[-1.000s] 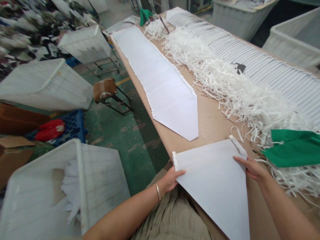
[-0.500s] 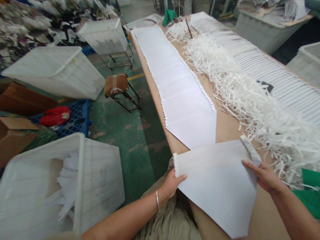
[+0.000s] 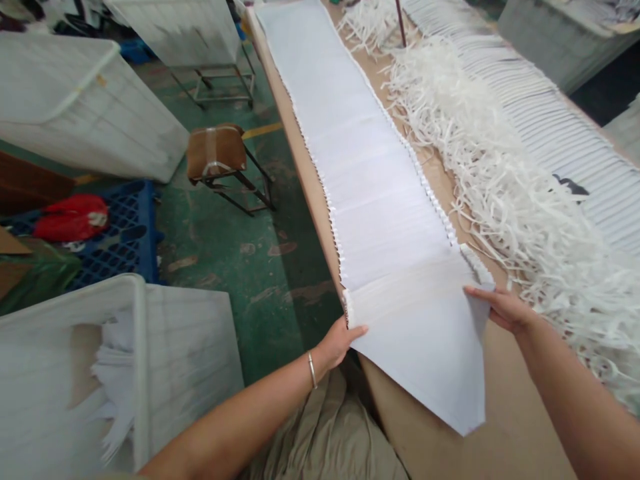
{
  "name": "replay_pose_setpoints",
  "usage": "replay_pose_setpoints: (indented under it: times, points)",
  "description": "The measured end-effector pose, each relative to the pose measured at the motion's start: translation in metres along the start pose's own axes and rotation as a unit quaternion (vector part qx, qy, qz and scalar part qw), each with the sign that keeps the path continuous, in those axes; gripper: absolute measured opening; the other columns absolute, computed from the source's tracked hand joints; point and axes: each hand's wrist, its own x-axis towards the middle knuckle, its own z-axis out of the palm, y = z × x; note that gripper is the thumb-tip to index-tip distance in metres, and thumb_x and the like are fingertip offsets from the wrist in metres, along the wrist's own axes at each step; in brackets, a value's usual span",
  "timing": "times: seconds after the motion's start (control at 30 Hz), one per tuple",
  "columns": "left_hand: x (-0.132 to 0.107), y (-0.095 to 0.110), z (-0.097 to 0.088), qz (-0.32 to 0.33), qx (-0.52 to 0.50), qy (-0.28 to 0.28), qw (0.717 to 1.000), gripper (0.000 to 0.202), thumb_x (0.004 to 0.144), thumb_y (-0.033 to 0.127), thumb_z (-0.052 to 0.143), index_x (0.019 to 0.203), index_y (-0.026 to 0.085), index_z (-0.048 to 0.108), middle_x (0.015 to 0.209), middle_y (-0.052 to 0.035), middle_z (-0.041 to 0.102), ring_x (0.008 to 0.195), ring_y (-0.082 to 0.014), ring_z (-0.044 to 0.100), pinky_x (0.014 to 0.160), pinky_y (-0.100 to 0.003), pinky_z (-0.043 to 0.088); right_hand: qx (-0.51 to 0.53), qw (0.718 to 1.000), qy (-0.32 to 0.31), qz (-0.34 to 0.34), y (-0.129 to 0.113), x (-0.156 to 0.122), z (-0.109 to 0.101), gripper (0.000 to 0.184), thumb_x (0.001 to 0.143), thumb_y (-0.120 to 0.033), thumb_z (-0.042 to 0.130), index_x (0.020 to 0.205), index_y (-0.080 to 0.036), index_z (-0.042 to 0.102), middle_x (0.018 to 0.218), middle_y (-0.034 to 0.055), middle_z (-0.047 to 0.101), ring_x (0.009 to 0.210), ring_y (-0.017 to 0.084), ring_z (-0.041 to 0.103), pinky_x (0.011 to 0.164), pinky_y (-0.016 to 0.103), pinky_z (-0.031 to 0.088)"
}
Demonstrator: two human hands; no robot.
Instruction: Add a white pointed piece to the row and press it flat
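Both my hands grip a stack of white sheets with a slanted, pointed near end; whether they are paper or fabric I cannot tell. My left hand pinches its left edge, thumb on top and the other fingers out of sight below. At the right edge my right hand holds it the same way. The stack's far end meets the near end of a long overlapping row of white sheets on the brown-topped table. Small stepped edges run down both sides of that row.
A heap of white strips lies right of the row, with more layered white sheets beyond. A white bin holding sheets stands at lower left. A padded stool and a blue pallet are on the green floor.
My hands have carried the stack forward and slightly left, up against the near end of the row. The view has tipped down and moved closer to the table.
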Motion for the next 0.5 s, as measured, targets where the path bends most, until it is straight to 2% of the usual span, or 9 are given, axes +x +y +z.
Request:
replay_pose_setpoints:
  times: [0.1,0.2,0.27,0.37,0.43,0.5]
  points:
    - [0.022,0.032,-0.02,-0.039,0.059,-0.026,0.997,0.063,0.063,0.049,0.089,0.111,0.013,0.072,0.105,-0.0131,0.077,0.093,-0.0254,0.071,0.089,-0.039,0.054,0.007,1.0,-0.016,0.015,0.004,0.023,-0.005,0.034,0.07,-0.02,0.084,0.102,-0.021,0.075,0.101,0.0059,0.081,0.079,0.021,0.076,0.071,0.026,0.065]
    - [0.048,0.069,-0.033,-0.05,0.202,-0.031,0.978,0.056,0.07,0.061,0.079,0.1,0.014,0.072,0.087,-0.006,0.073,0.074,-0.0177,0.064,0.067,-0.029,0.049,-0.001,0.999,-0.032,0.028,-0.01,0.035,-0.012,0.031,0.078,-0.033,0.078,0.106,-0.023,0.075,0.109,0.0066,0.08,0.087,0.023,0.077,0.076,0.029,0.065]
    - [0.067,0.087,-0.036,-0.025,0.336,-0.049,0.94,0.051,0.076,0.062,0.071,0.091,0.014,0.072,0.077,-0.0022,0.067,0.068,-0.0155,0.057,0.062,-0.026,0.043,-0.012,0.999,-0.026,0.031,-0.026,0.044,-0.012,0.031,0.082,-0.041,0.074,0.107,-0.023,0.075,0.111,0.0069,0.079,0.09,0.024,0.077,0.076,0.03,0.065]
    - [0.095,0.099,-0.033,0.035,0.512,-0.116,0.851,0.038,0.083,0.05,0.061,0.073,0.014,0.068,0.066,0.0007,0.058,0.065,-0.014,0.049,0.061,-0.026,0.035,-0.055,0.998,-0.003,0.031,-0.047,0.061,-0.004,0.033,0.08,-0.045,0.077,0.104,-0.023,0.075,0.106,0.0082,0.08,0.084,0.024,0.077,0.069,0.03,0.064]
    - [0.109,0.1,-0.03,0.055,0.58,-0.153,0.798,0.033,0.083,0.041,0.057,0.062,0.016,0.059,0.06,0.0022,0.051,0.062,-0.0128,0.044,0.06,-0.027,0.03,-0.088,0.996,0.016,0.024,-0.053,0.073,0.004,0.031,0.075,-0.042,0.082,0.096,-0.021,0.077,0.099,0.0094,0.081,0.077,0.024,0.076,0.063,0.029,0.063]
    - [0.118,0.099,-0.03,0.061,0.608,-0.166,0.774,0.03,0.082,0.037,0.056,0.059,0.017,0.052,0.058,0.0033,0.047,0.06,-0.0123,0.041,0.06,-0.027,0.028,-0.107,0.993,0.037,0.014,-0.052,0.085,0.009,0.026,0.07,-0.035,0.086,0.088,-0.019,0.077,0.091,0.0086,0.081,0.072,0.022,0.074,0.059,0.028,0.062]
